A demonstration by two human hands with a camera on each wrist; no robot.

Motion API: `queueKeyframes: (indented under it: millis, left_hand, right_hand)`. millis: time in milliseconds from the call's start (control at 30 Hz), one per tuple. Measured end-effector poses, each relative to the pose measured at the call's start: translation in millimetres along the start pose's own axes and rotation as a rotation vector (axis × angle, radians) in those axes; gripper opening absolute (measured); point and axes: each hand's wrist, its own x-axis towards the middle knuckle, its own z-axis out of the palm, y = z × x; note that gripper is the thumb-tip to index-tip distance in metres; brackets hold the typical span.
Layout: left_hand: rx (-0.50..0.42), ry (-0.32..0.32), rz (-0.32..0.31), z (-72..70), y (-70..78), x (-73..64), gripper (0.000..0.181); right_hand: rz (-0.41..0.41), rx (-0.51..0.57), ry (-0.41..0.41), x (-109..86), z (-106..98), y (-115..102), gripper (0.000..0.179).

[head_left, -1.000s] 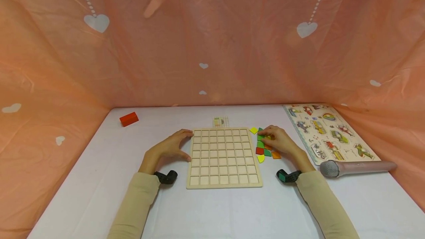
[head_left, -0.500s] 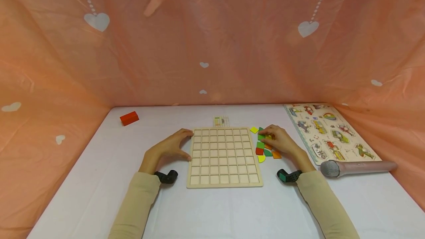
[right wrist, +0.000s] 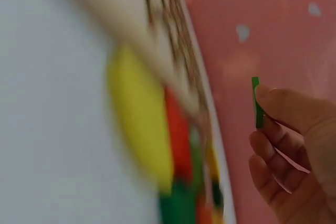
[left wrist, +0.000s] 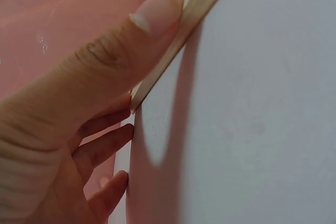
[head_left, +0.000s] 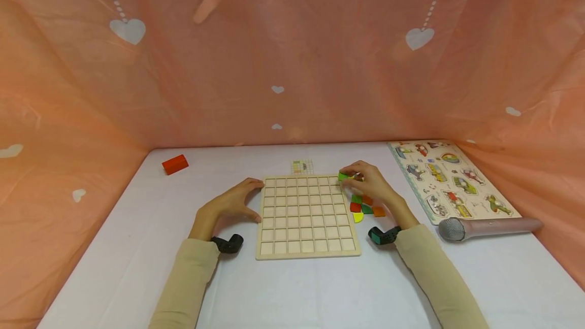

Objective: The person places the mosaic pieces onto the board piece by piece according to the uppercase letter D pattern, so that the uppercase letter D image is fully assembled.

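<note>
Hands (head_left: 230, 202) (head_left: 367, 185) flank board edges (head_left: 308, 256), right pinching green tile (right wrist: 256, 103).

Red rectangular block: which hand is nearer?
Left. The left hand is right of the block, nearer the camera; the right hand is farther right, across the pale wooden grid board.

A person's beige-sleeved left arm (head_left: 186, 281) and right arm (head_left: 437, 274) reach up from the bottom of the frame, the left hand (head_left: 232, 201) left of center with thumb and fingers spread apart, the right hand (head_left: 372, 184) right of center, thumb and fingers pinched.
</note>
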Motion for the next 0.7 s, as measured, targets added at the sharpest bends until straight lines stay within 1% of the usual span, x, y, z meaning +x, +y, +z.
queueKeyframes:
  millis: [67, 167, 333, 467, 567, 700]
  left_hand:
    - [0.004, 0.0, -0.001, 0.2, -0.1, 0.6, 0.092]
    - [0.008, 0.002, 0.001, 0.4, -0.2, 1.1, 0.092]
    - [0.008, 0.009, 0.015, -0.1, 0.3, 0.5, 0.092]
    - [0.007, 0.008, 0.016, -0.3, 1.2, 1.1, 0.091]
    - [0.007, 0.002, 0.01, -0.5, 2.0, 1.2, 0.091]
    - [0.003, -0.003, 0.004, -1.3, 3.0, 0.6, 0.091]
  right_hand:
    - [-0.05, -0.005, -0.009, 9.4, 9.0, -10.1, 0.027]
    - [-0.102, -0.001, -0.039, 24.0, 26.9, -24.5, 0.027]
    - [-0.14, 0.057, -0.139, 44.0, 57.1, -45.3, 0.028]
    - [-0.111, 0.092, -0.186, 54.9, 78.3, -53.2, 0.026]
    - [-0.08, 0.096, -0.197, 60.0, 92.3, -54.2, 0.026]
    - [-0.037, 0.113, -0.197, 62.2, 105.7, -55.1, 0.026]
